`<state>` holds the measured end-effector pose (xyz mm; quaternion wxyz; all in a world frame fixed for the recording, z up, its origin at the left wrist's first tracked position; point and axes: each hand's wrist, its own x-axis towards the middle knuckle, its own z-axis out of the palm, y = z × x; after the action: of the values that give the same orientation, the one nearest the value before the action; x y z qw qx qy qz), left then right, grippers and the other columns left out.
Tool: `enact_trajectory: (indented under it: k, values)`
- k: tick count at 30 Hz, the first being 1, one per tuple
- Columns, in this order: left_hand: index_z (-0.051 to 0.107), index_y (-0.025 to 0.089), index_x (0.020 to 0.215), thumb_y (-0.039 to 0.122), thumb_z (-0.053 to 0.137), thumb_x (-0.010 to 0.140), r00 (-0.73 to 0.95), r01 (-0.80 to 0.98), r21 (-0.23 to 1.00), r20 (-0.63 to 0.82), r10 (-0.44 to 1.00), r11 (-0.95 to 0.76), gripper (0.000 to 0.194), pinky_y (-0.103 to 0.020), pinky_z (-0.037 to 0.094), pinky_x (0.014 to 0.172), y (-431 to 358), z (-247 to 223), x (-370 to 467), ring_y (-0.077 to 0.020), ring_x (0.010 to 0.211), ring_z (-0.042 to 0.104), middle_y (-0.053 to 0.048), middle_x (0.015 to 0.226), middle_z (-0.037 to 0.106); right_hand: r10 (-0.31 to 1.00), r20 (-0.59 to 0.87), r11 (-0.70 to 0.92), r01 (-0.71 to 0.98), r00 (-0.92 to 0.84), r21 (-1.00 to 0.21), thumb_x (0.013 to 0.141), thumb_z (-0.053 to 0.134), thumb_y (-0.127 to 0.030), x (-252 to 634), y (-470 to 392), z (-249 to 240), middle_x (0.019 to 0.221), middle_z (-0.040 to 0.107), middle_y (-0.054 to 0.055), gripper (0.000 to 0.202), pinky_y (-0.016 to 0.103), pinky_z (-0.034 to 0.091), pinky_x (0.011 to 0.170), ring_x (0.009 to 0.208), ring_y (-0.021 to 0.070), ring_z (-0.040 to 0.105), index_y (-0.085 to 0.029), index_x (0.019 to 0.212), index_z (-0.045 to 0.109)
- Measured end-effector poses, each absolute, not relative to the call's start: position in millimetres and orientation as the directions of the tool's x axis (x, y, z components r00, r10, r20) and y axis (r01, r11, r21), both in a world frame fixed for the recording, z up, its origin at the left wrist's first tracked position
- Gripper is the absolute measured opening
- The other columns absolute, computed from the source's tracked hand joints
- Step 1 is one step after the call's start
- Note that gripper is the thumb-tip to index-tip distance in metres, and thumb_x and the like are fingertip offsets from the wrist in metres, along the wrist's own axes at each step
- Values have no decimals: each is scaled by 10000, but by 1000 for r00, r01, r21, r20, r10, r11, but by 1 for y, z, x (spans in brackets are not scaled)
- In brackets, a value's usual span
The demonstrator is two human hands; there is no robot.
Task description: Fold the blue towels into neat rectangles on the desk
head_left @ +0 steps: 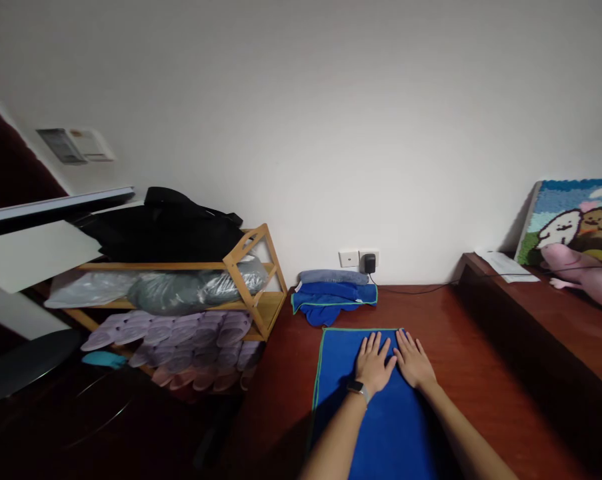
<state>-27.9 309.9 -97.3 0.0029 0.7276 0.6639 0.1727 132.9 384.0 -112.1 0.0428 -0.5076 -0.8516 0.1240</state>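
Note:
A blue cloth (pixel 341 360) with green edging lies spread on the reddish-brown table (pixel 471 347). My left hand (pixel 374 365), with a watch on its wrist, rests flat on the cloth near its far edge, fingers spread. Just to its right, my right hand (pixel 413 360) lies flat at the cloth's far right corner, its fingers stretched out. The two thumbs are close together. Behind the cloth, against the wall, sits a pile of folded blue cloths (pixel 333 297) with a grey-blue roll (pixel 333 276) on top. My forearms cover part of the spread cloth.
A wooden rack (pixel 261 300) at the left holds a black bag (pixel 171 230), plastic-wrapped items and several slippers (pixel 181 330). A black plug (pixel 369 263) with a cable is in the wall socket. On the raised right surface are papers (pixel 508 267), a pink plush (pixel 588 273) and a picture (pixel 575 220).

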Motion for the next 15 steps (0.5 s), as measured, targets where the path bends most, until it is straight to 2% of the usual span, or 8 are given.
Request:
enact_trajectory:
  k: [3,6,11,15]
  values:
    - [334,331,1603,580,300,1048,40,962,254,214,976,-95,609,-508,216,1271,315,-102,-26,-262,1555,262,-37,1682,332,879,-61,444,860,-472,-251,1034,170,-459,132,383,-109,1715,167,17,675,419,33,1288,1588,178,70,-177,1647,166]
    - [333,334,1603,605,279,1046,-11,971,237,183,983,-33,622,-496,209,1272,305,-101,-62,-252,1561,249,-39,1690,309,887,-56,432,865,-459,-257,1036,156,-465,131,382,-105,1715,171,32,688,411,32,1290,1588,174,76,-145,1645,148]
    - [335,243,1608,618,219,1044,-191,973,157,118,975,171,687,-480,216,1268,270,-97,-142,-255,1567,226,-80,1693,283,893,-50,421,868,-448,-262,1037,153,-477,129,381,-103,1714,179,28,691,405,30,1289,1587,174,83,-148,1644,160]
    - [323,162,1609,603,232,1046,-209,973,118,80,975,199,720,-453,247,1261,259,-84,-169,-261,1558,249,-123,1685,277,898,-80,402,881,-432,-249,1036,165,-463,127,380,-95,1717,164,27,687,409,40,1288,1588,181,81,-144,1644,153]
